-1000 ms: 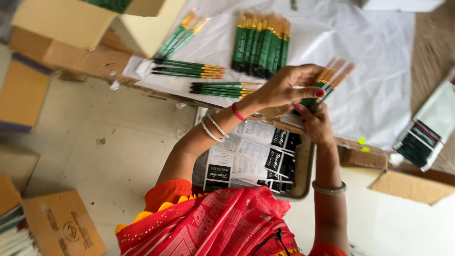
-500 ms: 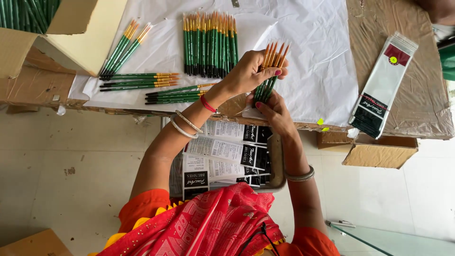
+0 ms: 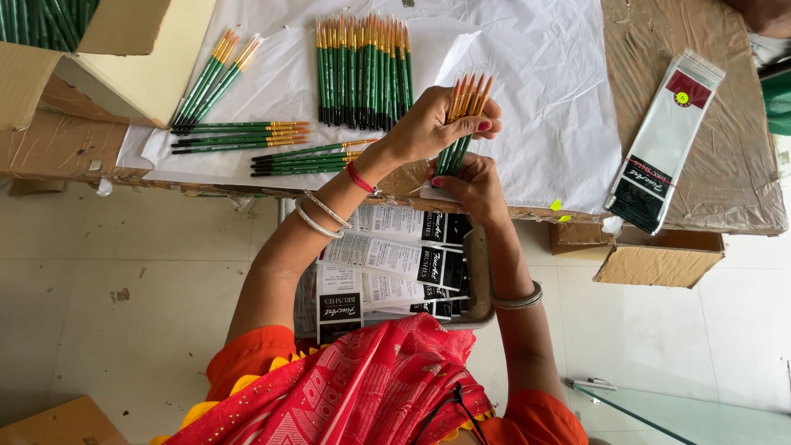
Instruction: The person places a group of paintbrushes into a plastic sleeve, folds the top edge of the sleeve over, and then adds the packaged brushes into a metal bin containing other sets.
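Held item: a small fan of thin green-handled paintbrushes with orange ferrule ends (image 3: 463, 115), gripped by both hands over the white paper sheet (image 3: 544, 107) that covers the cardboard-topped work surface.

Left hand (image 3: 432, 124): fingers curled over the upper half of the fan, thumb and fingertips pressed onto the ferrule ends, apparently to level the tips and keep them side by side.

Right hand (image 3: 470, 185): closed round the lower handle ends just beneath the left hand, pinching them into a single bundle so the fan cannot splay at its base.

Left of the grip, near: a wide row of like brushes (image 3: 362, 70) laid parallel, tips away from the person, seemingly a ready stock.

Further left of the grip: three smaller groups of brushes (image 3: 239, 136), two lying crosswise and one slanted, apparently sorted lots.

Right of the grip, well apart: a stack of long clear sleeves with black-and-white card ends (image 3: 663, 140), resting on bare brown cardboard.

Below the grip, towards the person: a shallow tray (image 3: 480, 280) on the lap holding printed black-and-white card inserts (image 3: 387, 264), within easy reach of either hand.

Far left: open cardboard boxes (image 3: 124, 49), one showing more green handles.
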